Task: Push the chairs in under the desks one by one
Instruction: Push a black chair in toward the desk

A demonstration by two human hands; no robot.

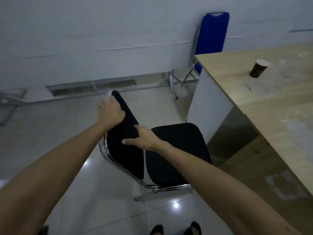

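Note:
A black padded chair (177,150) with a chrome frame stands on the tiled floor in front of me, its seat turned toward the wooden desk (264,106) on the right. My left hand (110,111) grips the top left corner of the backrest. My right hand (144,137) holds the backrest's right edge, thumb over the back and fingers out of sight on the front. The front of the seat is close to the desk's white side panel (206,106) and sits outside the opening under the desktop.
A blue chair (211,33) stands against the white wall behind the desk's far corner. A dark paper cup (258,68) sits on the desktop. Metal frame legs (171,82) run along the base of the wall. My feet show at the bottom edge.

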